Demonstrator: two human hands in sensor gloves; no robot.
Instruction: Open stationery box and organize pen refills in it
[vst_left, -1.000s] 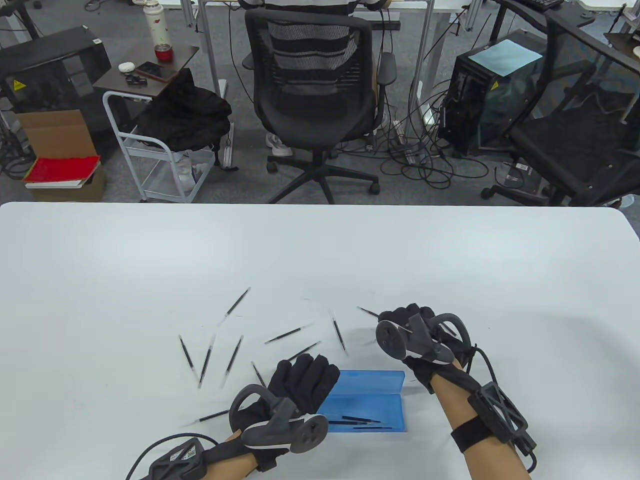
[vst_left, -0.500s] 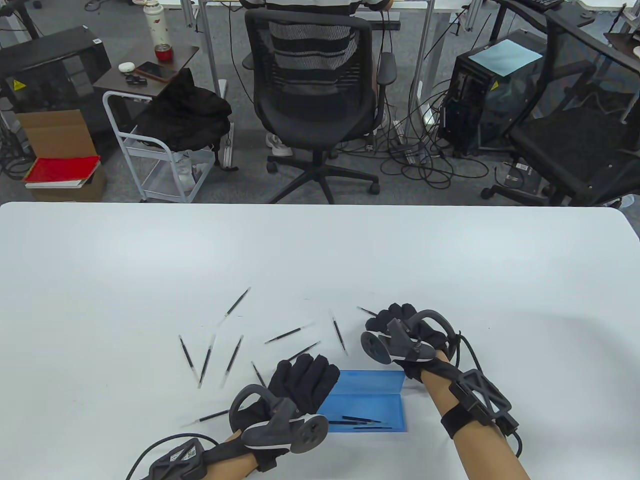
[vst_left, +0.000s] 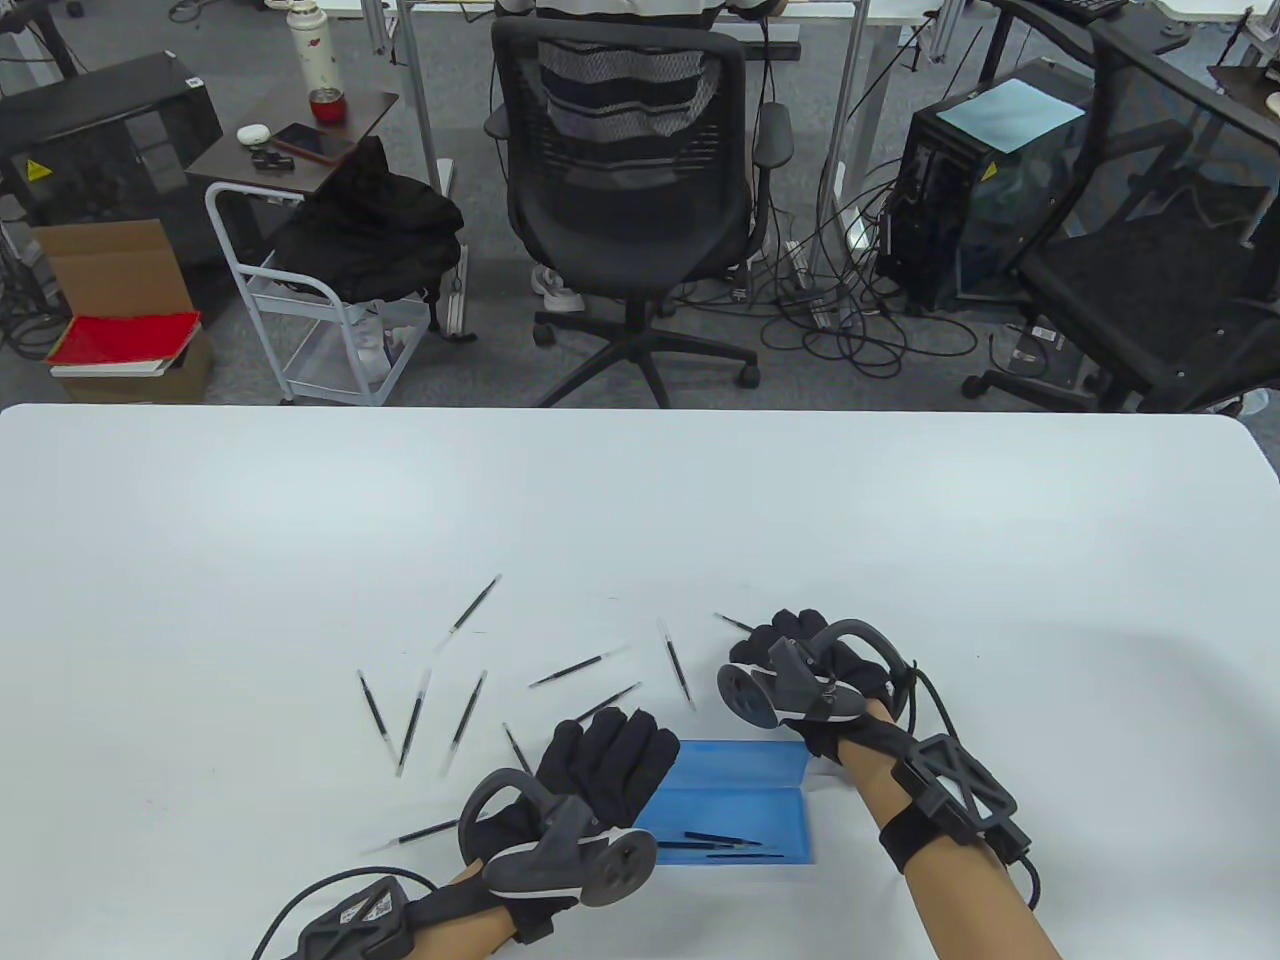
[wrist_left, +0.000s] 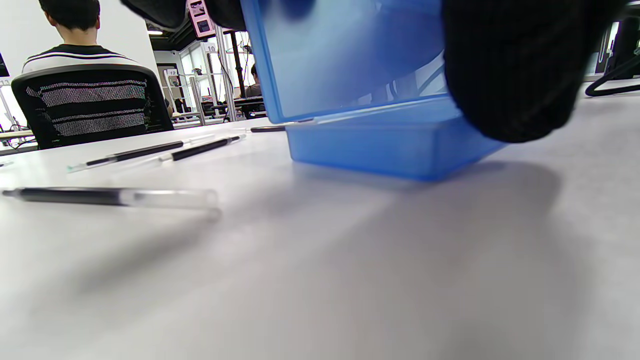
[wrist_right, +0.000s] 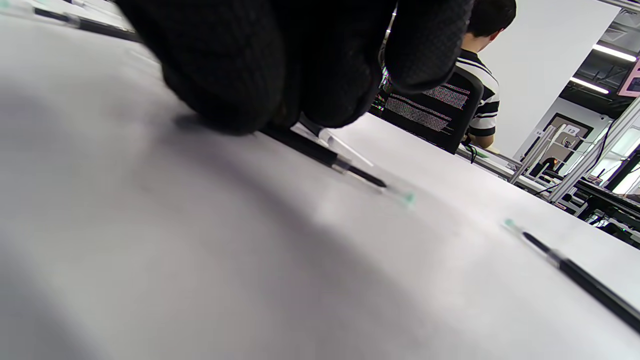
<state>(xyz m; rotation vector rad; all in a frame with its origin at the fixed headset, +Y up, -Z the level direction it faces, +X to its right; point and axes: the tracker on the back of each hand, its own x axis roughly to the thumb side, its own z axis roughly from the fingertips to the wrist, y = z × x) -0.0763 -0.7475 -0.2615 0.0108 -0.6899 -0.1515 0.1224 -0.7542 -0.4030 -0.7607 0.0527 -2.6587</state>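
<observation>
Right hand (vst_left: 800, 665), now shifted toward the box (vst_left: 728, 805), fingers curled over a refill (wrist_right: 320, 152); left hand (vst_left: 600, 765) holds the lid.

An office: mesh chairs (vst_left: 630, 180), computer towers (vst_left: 960, 200) (cables (vst_left: 840, 330) everywhere).

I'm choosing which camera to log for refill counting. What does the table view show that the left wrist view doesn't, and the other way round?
Only the table view shows the refills already inside the blue box, the right hand at a refill, and the left hand on the box's left end. Only the left wrist view shows the raised lid from the side. Both show loose refills on the white table.
</observation>
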